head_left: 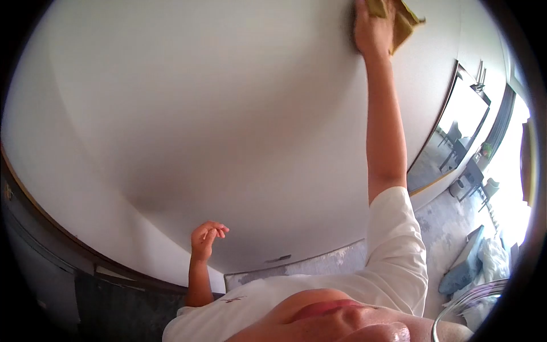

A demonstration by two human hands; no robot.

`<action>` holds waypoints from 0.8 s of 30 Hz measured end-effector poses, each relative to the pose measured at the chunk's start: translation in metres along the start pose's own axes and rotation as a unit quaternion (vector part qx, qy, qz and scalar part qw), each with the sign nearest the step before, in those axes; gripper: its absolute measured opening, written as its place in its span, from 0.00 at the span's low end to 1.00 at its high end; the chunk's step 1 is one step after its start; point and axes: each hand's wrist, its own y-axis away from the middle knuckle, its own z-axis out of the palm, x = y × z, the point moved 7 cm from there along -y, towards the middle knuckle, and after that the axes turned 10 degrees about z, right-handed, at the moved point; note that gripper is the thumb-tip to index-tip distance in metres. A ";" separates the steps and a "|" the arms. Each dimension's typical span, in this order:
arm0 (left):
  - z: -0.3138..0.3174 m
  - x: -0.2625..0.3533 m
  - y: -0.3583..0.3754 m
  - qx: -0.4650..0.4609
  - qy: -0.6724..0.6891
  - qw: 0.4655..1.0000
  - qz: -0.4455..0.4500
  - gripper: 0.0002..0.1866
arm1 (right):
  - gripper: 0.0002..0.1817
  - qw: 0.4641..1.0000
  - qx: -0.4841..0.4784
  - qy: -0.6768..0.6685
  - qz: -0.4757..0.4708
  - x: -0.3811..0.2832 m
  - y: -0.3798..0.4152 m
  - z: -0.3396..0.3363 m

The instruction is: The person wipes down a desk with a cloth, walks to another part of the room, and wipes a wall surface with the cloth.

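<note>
A yellow-brown cloth (pixel 405 25) is under and beside my right hand (pixel 375 31), which presses it against the white wall (pixel 228 102) at the top of the head view. That arm is stretched far up, and its fingertips are partly cut off by the frame edge. Lower down at the left, my left hand (pixel 208 236) is raised in front of the wall with its fingers loosely bent. Nothing is in it.
A dark-framed mirror (pixel 450 128) leans or hangs on the wall at right. Beyond it are a desk (pixel 472 174), a chair (pixel 490 188) and a bright window. Bedding (pixel 491 259) lies at lower right over patterned carpet (pixel 441 228). A dark doorway (pixel 108 308) opens at lower left.
</note>
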 end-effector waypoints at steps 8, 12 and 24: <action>-0.019 0.004 0.035 -0.017 0.020 1.000 -0.017 0.10 | 0.33 0.961 0.012 -0.148 -0.233 -0.234 0.074 0.031; -0.027 0.006 0.040 -0.004 -0.003 0.999 -0.038 0.10 | 0.34 0.905 -0.184 -0.216 -0.317 -0.322 0.151 0.051; -0.006 -0.001 0.024 -0.039 0.010 0.999 -0.007 0.10 | 0.32 0.895 -0.165 -0.194 -0.366 -0.291 0.123 0.054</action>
